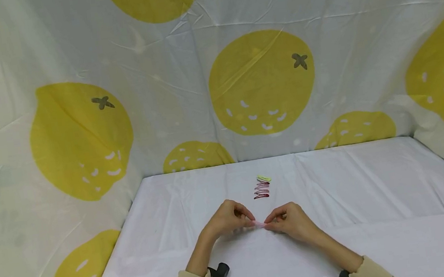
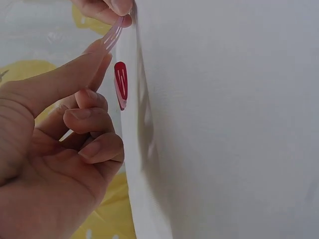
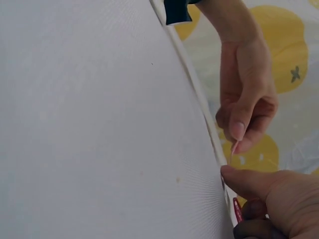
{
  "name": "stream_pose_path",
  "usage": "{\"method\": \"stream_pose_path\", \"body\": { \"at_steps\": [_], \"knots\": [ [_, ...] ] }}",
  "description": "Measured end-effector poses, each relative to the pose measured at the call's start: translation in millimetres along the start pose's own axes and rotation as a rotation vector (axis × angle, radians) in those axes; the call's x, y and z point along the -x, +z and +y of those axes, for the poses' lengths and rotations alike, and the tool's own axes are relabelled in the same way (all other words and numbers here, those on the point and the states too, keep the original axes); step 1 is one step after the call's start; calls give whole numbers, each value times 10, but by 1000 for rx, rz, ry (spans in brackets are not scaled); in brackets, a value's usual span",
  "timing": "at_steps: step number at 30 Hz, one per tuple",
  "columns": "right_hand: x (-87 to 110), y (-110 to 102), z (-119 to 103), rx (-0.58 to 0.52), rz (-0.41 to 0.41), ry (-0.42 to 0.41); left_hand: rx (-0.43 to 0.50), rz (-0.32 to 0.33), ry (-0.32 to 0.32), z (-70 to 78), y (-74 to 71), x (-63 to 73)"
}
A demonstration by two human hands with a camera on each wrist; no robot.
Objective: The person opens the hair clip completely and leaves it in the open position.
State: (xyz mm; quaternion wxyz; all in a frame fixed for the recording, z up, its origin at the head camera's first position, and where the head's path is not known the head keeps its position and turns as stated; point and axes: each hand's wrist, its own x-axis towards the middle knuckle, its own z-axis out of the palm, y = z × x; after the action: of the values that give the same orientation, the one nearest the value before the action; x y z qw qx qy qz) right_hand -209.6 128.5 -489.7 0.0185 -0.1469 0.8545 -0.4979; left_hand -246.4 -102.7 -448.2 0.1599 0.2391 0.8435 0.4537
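Note:
Between the fingertips of both hands is a light pink snap hair clip point(image 1: 259, 224), held just above the white table. My left hand point(image 1: 229, 217) pinches one end of it between thumb and fingers. At the other end, my right hand point(image 1: 294, 222) pinches with thumb and index finger. The left wrist view shows the slotted pink clip point(image 2: 113, 37) stretched from one hand to the other. Beyond the hands, several red and pink hair clips point(image 1: 261, 190) lie in a column, with yellow-green clips point(image 1: 264, 178) at the far end. A red clip point(image 2: 121, 82) appears behind the left fingers.
A white cloth with shallow creases covers the table point(image 1: 380, 192). Behind and beside it hangs a pale curtain point(image 1: 165, 94) with yellow lemon prints. Dark wrist cameras point(image 1: 219, 273) sit at both sleeve cuffs.

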Motion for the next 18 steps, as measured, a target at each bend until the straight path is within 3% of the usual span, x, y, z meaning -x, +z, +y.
{"method": "stream_pose_path", "body": {
  "at_steps": [8, 13, 18],
  "knots": [
    [-7, 12, -25, -74, -31, -16, 3, 25, 7, 24, 29, -19],
    [-7, 21, -33, -88, -1, -61, 9, 75, 13, 65, 77, -29],
    [-10, 29, -45, -94, 16, -44, 22, 102, 14, 115, 116, -21]
  ]
}}
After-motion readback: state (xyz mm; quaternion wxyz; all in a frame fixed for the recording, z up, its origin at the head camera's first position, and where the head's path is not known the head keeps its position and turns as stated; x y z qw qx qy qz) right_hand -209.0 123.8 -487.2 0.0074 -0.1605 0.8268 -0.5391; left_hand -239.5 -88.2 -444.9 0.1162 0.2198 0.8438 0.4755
